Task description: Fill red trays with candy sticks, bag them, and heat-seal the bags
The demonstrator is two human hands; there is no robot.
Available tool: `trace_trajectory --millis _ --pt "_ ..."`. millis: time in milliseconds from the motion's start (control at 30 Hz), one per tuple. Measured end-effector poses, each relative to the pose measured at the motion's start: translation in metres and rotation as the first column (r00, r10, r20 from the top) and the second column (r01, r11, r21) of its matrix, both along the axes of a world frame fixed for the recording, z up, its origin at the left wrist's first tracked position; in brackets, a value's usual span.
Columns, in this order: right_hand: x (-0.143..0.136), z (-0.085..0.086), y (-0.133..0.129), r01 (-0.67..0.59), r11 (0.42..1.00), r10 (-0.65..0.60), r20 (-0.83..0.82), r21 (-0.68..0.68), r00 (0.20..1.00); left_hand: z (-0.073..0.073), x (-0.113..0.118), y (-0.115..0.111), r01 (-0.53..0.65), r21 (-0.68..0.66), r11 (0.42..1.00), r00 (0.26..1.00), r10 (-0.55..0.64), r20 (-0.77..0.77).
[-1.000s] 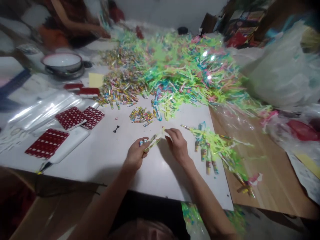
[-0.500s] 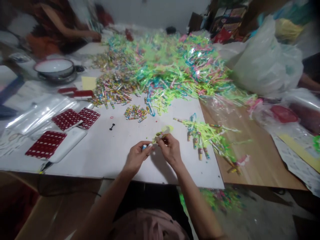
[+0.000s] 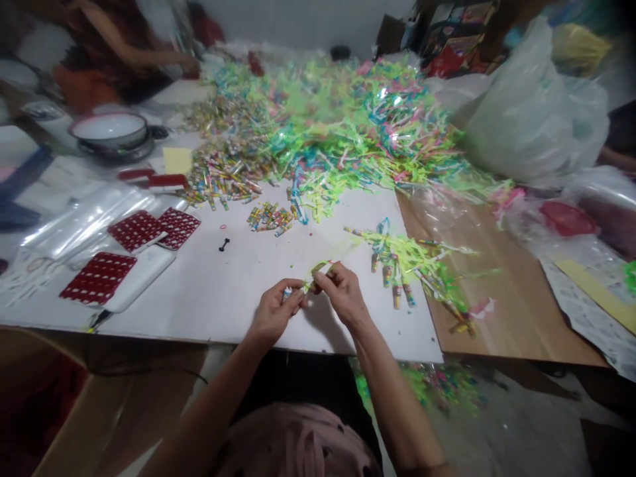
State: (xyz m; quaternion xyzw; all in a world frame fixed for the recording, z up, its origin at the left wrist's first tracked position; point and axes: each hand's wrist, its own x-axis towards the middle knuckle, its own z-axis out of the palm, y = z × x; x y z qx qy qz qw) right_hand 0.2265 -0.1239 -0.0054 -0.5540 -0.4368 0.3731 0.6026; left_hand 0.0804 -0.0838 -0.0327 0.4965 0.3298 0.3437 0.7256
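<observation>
My left hand point(image 3: 271, 310) is closed around a small printed paper tube point(image 3: 287, 293), whose blue and white end pokes out above the fingers. Close beside it, my right hand point(image 3: 344, 291) pinches a thin yellow-green strip point(image 3: 322, 266). The strip runs between the two hands, and whether it is joined to the tube is hidden by the fingers. Ahead of the hands lies a small group of short printed tubes point(image 3: 271, 218). To the right is a bunch of tubes with yellow-green strips point(image 3: 412, 258) attached.
A large heap of coloured strips point(image 3: 342, 132) covers the back, beside many loose tubes point(image 3: 223, 175). Left are red patterned pads point(image 3: 99, 278), a white device point(image 3: 149, 278), a black dumbbell-shaped piece point(image 3: 224, 245) and an enamel bowl point(image 3: 109, 127). A plastic bag point(image 3: 531, 126) stands right. Another person's arm point(image 3: 134, 56) is far left.
Both hands stay close together over the table. My right hand has shifted slightly, and the yellow-green strip now arches above its fingers. The whole view has tilted a little.
</observation>
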Motion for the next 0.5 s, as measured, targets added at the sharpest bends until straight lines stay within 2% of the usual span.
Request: trace_trajectory --millis 100,200,300,367,400,467,500 --pt "-0.011 -0.001 0.002 -0.012 0.999 0.01 -0.072 -0.032 0.997 0.0 0.0 -0.003 -0.022 0.067 0.998 0.999 0.025 -0.039" --pt "-0.01 -0.012 0.001 0.042 0.996 -0.049 -0.091 -0.079 0.995 -0.007 0.004 -0.004 0.017 0.016 1.0 0.994 -0.015 -0.106" --pt "0.034 -0.021 -0.012 0.066 0.975 -0.063 0.022 -0.211 0.998 -0.018 0.004 -0.002 0.091 -0.047 0.995 0.98 -0.098 -0.171" --pt "0.082 -0.016 -0.02 0.194 0.915 -0.095 0.28 -0.354 0.955 -0.026 0.0 0.004 0.048 -0.096 0.994 0.983 -0.064 -0.174" --pt "0.103 -0.01 -0.02 0.342 0.855 -0.126 0.484 -0.391 0.866 -0.029 -0.003 0.007 0.003 -0.121 0.993 0.985 -0.024 -0.168" --pt "0.129 0.004 -0.002 0.605 0.725 -0.127 0.8 -0.329 0.587 -0.033 -0.005 0.012 -0.052 -0.166 0.985 0.987 0.025 -0.156" --pt "0.13 0.009 0.016 0.648 0.708 -0.099 0.87 -0.28 0.484 -0.035 -0.005 0.014 -0.044 -0.182 0.982 0.989 0.018 -0.145"
